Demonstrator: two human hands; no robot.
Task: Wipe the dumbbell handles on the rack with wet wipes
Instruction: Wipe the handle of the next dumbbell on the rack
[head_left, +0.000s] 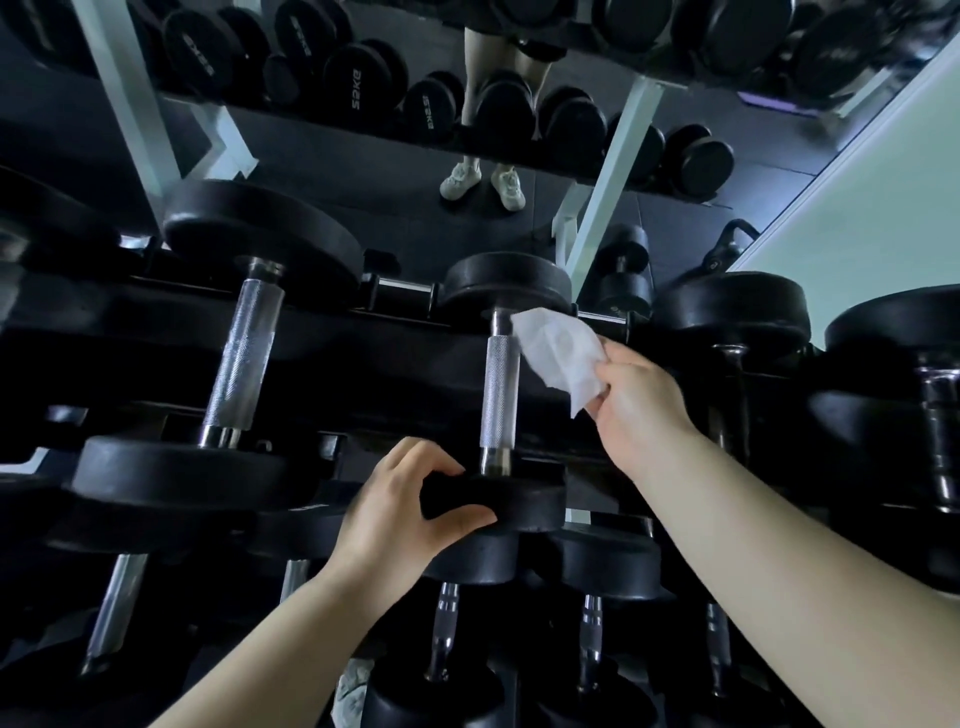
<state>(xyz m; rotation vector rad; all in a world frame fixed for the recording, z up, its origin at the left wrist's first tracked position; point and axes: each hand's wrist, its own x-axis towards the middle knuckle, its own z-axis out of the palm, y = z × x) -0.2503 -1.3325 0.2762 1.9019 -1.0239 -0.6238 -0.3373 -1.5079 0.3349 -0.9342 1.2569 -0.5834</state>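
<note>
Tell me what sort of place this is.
Most likely a gym's free-weights area: black dumbbells rowed on a tiered rack, a wall mirror reflecting more, and a wet wipe in the right hand while the left hand grips one dumbbell.

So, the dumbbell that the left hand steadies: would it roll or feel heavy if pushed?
The dumbbell is probably heavy for its size: thick heads, steel handle. Its round heads might roll, though the rack seems to cradle them. The knurled handle likely resists slipping.
</note>
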